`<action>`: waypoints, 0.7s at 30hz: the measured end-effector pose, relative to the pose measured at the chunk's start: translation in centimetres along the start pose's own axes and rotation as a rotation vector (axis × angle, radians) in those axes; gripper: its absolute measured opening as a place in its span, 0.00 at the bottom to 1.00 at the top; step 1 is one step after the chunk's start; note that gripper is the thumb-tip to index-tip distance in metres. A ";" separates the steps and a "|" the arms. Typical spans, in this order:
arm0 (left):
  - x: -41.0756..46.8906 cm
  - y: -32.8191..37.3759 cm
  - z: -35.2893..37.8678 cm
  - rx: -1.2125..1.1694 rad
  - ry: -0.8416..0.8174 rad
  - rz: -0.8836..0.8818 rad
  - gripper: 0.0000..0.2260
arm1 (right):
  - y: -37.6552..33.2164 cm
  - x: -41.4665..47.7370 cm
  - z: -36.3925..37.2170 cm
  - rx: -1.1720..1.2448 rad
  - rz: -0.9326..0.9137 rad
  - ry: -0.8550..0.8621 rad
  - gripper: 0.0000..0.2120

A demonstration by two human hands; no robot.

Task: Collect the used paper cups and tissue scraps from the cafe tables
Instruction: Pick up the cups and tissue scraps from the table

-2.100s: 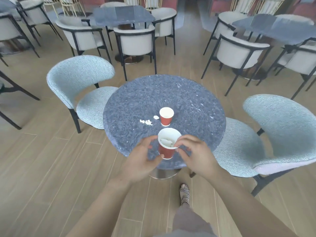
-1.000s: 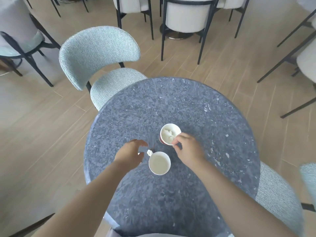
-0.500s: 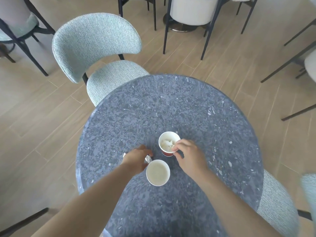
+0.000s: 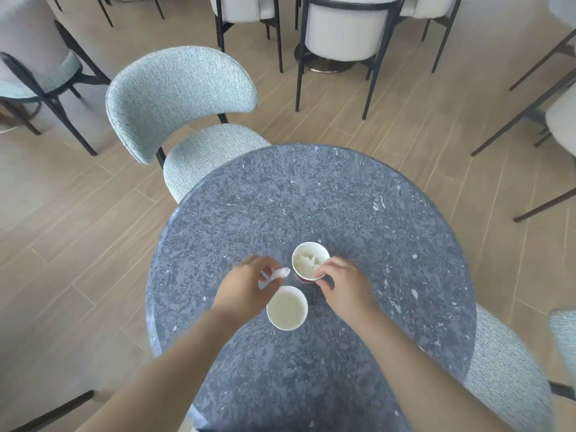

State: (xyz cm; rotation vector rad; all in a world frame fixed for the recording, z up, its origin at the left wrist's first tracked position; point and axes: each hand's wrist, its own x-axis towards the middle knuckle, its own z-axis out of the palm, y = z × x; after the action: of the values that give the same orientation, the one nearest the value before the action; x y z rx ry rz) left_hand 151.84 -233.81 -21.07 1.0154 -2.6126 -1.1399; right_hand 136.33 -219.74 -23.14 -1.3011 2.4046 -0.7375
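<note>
Two red paper cups with white insides stand on the round blue-grey table (image 4: 311, 194). The far cup (image 4: 308, 260) has crumpled tissue in it, and my right hand (image 4: 343, 285) grips its near rim with thumb and fingers. The near cup (image 4: 286, 308) looks bare inside and stands free between my hands. My left hand (image 4: 246, 288) pinches a white tissue scrap (image 4: 280, 272) just above the table, left of the far cup.
A pale blue upholstered chair (image 4: 177, 101) stands at the table's far left, and another (image 4: 505, 369) at the near right. White chairs with black legs (image 4: 343, 26) stand further back on the wooden floor.
My left hand has lifted a tissue scrap off the table and brought it toward the far cup. My right hand keeps its hold on that cup's rim.
</note>
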 end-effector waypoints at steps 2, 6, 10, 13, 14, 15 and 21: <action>-1.0 1.0 0.6 0.135 -0.106 0.049 0.06 | 0.0 -0.4 0.0 0.005 0.033 0.001 0.03; -2.0 1.0 1.8 0.247 -0.138 0.049 0.11 | 0.1 -1.4 -0.3 -0.007 0.072 -0.012 0.03; -2.3 0.0 1.1 0.182 -0.060 0.030 0.11 | -0.2 -1.9 -0.8 -0.002 0.060 -0.012 0.04; -2.4 -1.2 0.2 0.180 -0.014 -0.024 0.10 | -0.8 -2.1 -0.8 -0.001 0.032 0.016 0.04; -2.5 -1.7 0.0 0.184 -0.017 -0.040 0.10 | -1.1 -2.1 -0.8 -0.005 0.020 0.023 0.05; -2.6 -2.1 -0.2 0.193 -0.027 -0.055 0.10 | -1.2 -2.1 -0.8 -0.010 0.009 0.029 0.05; -2.6 -4.4 -0.7 0.235 -0.067 -0.164 0.10 | -1.4 -1.2 0.0 -0.066 0.015 0.001 0.08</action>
State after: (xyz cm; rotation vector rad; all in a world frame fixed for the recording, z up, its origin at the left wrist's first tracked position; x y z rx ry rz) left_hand 156.43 -234.72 -23.20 1.2788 -2.8112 -0.9266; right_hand 137.89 -219.39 -22.29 -1.3069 2.4565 -0.6598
